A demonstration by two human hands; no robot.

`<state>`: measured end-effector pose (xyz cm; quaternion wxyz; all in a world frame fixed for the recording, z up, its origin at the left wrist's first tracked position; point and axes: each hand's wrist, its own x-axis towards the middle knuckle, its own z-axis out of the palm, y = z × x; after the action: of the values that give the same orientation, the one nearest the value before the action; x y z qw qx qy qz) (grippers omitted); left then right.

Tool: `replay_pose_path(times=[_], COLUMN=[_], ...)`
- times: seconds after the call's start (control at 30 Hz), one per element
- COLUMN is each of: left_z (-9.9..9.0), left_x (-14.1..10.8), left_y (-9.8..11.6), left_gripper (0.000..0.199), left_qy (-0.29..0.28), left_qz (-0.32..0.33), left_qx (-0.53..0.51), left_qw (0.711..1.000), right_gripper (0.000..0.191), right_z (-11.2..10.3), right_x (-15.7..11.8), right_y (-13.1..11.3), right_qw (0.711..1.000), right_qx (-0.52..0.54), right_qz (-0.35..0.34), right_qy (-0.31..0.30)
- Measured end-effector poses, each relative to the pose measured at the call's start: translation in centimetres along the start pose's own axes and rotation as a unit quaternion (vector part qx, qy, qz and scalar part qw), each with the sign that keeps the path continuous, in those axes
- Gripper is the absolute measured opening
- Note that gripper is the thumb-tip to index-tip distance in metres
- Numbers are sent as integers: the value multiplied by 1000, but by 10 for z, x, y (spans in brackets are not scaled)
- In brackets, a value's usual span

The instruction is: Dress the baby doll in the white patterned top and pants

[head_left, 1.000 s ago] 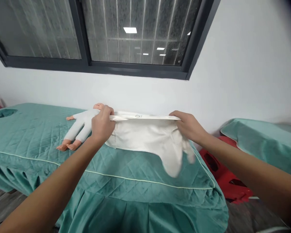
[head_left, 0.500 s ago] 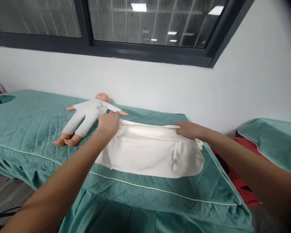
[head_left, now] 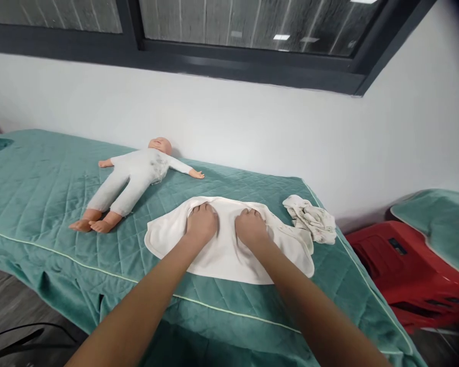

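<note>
A white cloth (head_left: 225, 260) with rounded corners lies spread on the green quilted bed cover (head_left: 72, 188). My left hand (head_left: 202, 223) is closed on the cloth left of its middle, fingers curled into the fabric. A short way to the right, my right hand (head_left: 251, 228) grips the same cloth in a similar fist, and folds run out from both hands. The fingertips are largely hidden. Beyond the cloth's right end sits a crumpled patterned cloth (head_left: 313, 219). Farther left, a baby doll (head_left: 133, 171) in a white body suit lies on its back, arms spread.
A white wall (head_left: 229, 122) with a dark-framed window (head_left: 237, 63) rises behind the bed. On the right stand red plastic stools (head_left: 398, 265), partly under another green cover (head_left: 439, 224). A black cable (head_left: 30, 326) runs over the floor at lower left.
Both hands have come closer together and lower on the white cloth, which now lies flatter. The patterned cloth at right has come into clear view. The camera has tilted down.
</note>
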<state>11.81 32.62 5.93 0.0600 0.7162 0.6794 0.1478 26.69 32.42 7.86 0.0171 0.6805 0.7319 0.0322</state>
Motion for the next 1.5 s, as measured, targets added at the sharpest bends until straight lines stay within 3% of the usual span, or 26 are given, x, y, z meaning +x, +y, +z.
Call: replay_pose_path(times=[0.1, 0.2, 0.3, 0.43, 0.6, 0.8, 0.97, 1.33, 1.5], left_z=[-3, -2, 1, 5, 14, 26, 28, 38, 37], left_x=[8, 8, 13, 33, 77, 117, 116, 125, 119], left_y=[7, 15, 14, 6, 3, 2, 2, 1, 8], left_gripper=[53, 58, 58, 59, 59, 61, 59, 62, 62], left_qy=[2, 58, 103, 108, 107, 75, 111, 18, 18], left_qz=[-62, -83, -65, -32, 14, 0, 3, -19, -34], left_qx=[-20, -24, -7, 12, 21, 4, -5, -20, -10], left_qw=[998, 995, 993, 994, 994, 997, 994, 999, 999], right_gripper=[47, 60, 66, 64, 65, 65, 64, 72, 71], right_z=[2, 9, 17, 19, 20, 31, 34, 43, 35], right_x=[13, 15, 17, 33, 73, 117, 121, 131, 128], right_y=[-1, -6, -6, 3, 17, 24, 27, 29, 25], right_qw=[997, 987, 971, 966, 968, 971, 967, 979, 981], right_qx=[15, 63, 120, 129, 121, 133, 151, 164, 148], right_qz=[69, 113, 119, 116, 133, 124, 113, 117, 124], right_qy=[19, 95, 170, 190, 174, 157, 170, 44, -5])
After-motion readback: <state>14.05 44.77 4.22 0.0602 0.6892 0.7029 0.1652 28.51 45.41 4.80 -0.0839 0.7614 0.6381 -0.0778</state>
